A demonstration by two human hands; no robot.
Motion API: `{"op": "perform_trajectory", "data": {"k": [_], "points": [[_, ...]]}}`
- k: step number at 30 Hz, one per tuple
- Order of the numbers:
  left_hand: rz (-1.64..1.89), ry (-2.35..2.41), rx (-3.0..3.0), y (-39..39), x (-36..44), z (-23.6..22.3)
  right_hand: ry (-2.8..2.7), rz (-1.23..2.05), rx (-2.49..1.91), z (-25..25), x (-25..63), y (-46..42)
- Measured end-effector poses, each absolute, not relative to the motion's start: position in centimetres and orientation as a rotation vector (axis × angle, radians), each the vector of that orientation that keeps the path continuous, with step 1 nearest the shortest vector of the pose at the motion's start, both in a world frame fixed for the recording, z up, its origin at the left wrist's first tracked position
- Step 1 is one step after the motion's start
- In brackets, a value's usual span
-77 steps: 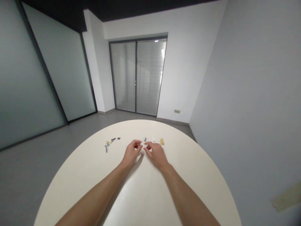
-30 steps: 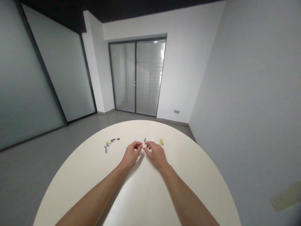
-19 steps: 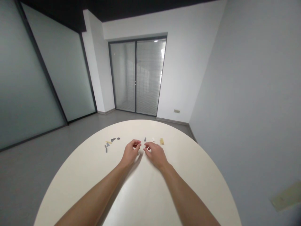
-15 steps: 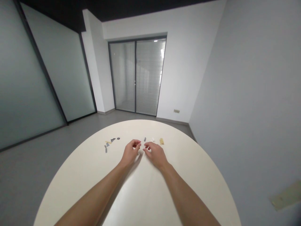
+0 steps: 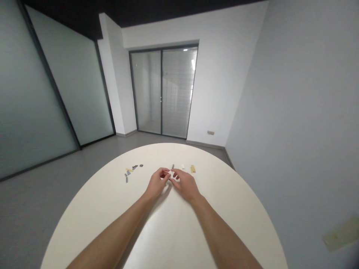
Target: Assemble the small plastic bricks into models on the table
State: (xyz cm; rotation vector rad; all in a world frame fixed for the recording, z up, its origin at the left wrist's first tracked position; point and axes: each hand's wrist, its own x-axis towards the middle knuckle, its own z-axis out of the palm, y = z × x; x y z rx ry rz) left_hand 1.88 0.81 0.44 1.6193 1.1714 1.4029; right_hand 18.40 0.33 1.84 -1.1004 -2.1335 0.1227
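Over the desk (image 5: pixel 230 209), I see the left hand (image 5: pixel 156 182) and right hand (image 5: pixel 187 183) almost fingertip to fingertip, fingers curled toward thumbs; whether they grip anything, I can't tell. A grey piece (image 5: pixel 172 166) lies just beyond, near a white piece (image 5: pixel 183 166).

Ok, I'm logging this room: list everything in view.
table: 1, cream, centre
small pieces: several, dark, grey, yellow, table's left
bar: 1, grey, table's far middle
white piece: 1, white, right of bar
clump: 1, yellow, further right
door: 1, grey-framed, back
frosted panels: 2, greenish, left
wall plate: 1, beige, back
patch: 1, beige, lower right
walls: several, white, back, right
floor: 1, grey, below
ceiling: 1, black, above
left hand: 1, bare, centre
right hand: 1, bare, centre
forearms: 2, bare, foreground
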Motion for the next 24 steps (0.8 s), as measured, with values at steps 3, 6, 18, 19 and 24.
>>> {"op": "perform_trajectory", "data": {"k": [3,6,18,19,24], "points": [[1.379,1.159,1.623,0.7,2.0,0.5,-2.117,0.125,-1.102,1.74,18.47,0.44],[1.401,1.173,1.634,0.7,1.99,0.65,-2.12,0.139,-1.106,1.67,18.45,0.47],[1.372,1.221,1.664,0.5,1.76,0.81,-2.107,0.132,-1.123,1.5,18.53,0.67],[1.365,1.206,1.668,0.48,1.79,0.87,-2.108,0.126,-1.122,1.46,18.53,0.7],[1.359,1.181,1.677,0.58,1.83,0.9,-2.124,0.086,-1.103,1.4,18.55,0.75]]}}
